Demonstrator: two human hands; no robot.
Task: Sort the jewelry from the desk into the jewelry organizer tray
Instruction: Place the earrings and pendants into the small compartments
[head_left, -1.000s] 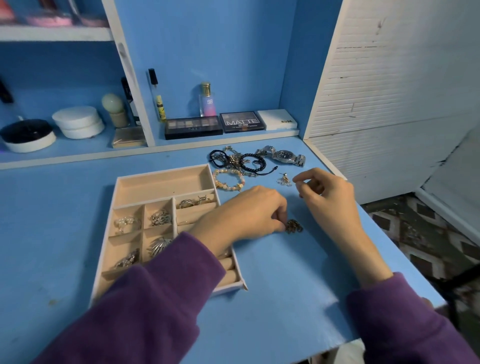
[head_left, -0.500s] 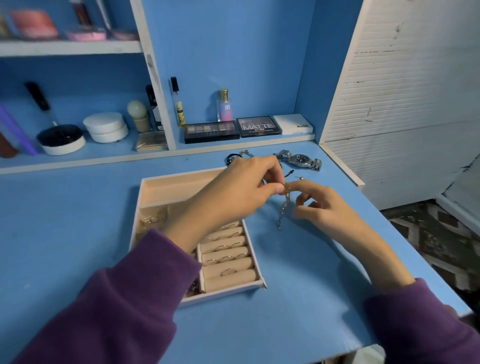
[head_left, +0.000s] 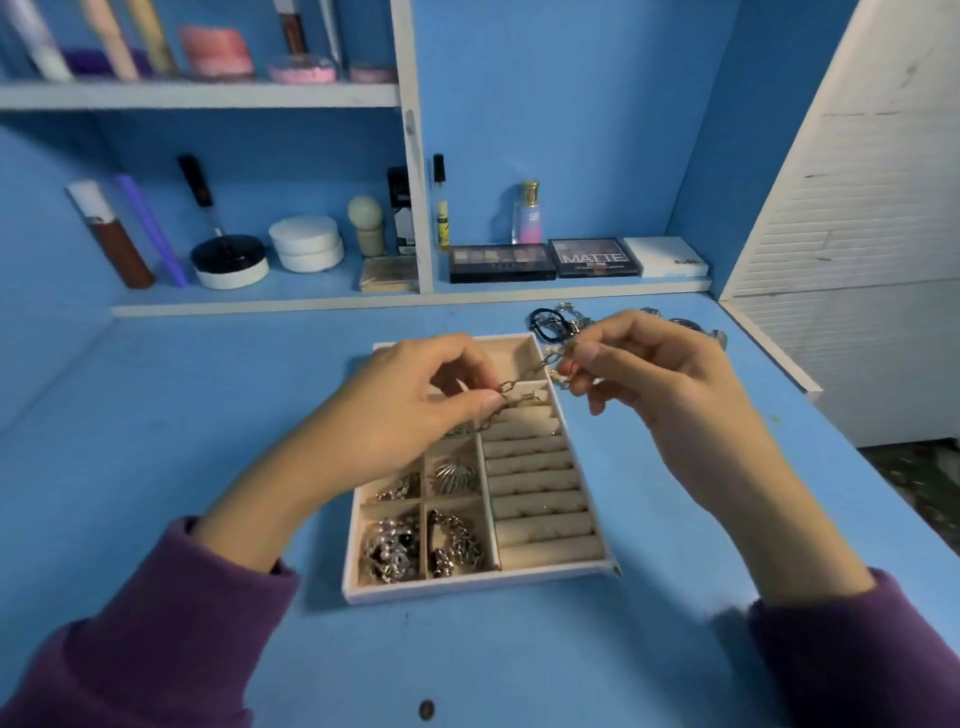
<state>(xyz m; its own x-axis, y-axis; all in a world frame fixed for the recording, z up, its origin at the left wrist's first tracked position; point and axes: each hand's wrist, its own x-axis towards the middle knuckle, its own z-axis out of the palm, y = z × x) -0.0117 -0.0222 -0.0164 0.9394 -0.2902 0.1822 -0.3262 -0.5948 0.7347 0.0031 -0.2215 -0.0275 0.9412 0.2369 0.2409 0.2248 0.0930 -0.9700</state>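
Note:
A beige jewelry organizer tray (head_left: 550, 571) lies on the blue desk, with small compartments on its left holding several metal pieces and ring rolls on its right. Above the tray's far half, a gold link chain bracelet (head_left: 524, 376) is stretched between both hands. My left hand (head_left: 415, 410) pinches one end and my right hand (head_left: 654, 374) pinches the other. Behind my right hand lie black cord bracelets (head_left: 545, 322) and a silver watch (head_left: 696, 327), partly hidden.
A low shelf at the back holds eyeshadow palettes (head_left: 501, 262), a perfume bottle (head_left: 527, 213), round jars (head_left: 306, 249) and tubes. A white slatted panel (head_left: 857, 208) stands to the right. The desk's right edge drops to a patterned floor.
My left hand picked the chain up off the desk, my right hand took its other end, and both hands carried it left over the tray. The view has shifted and tilted.

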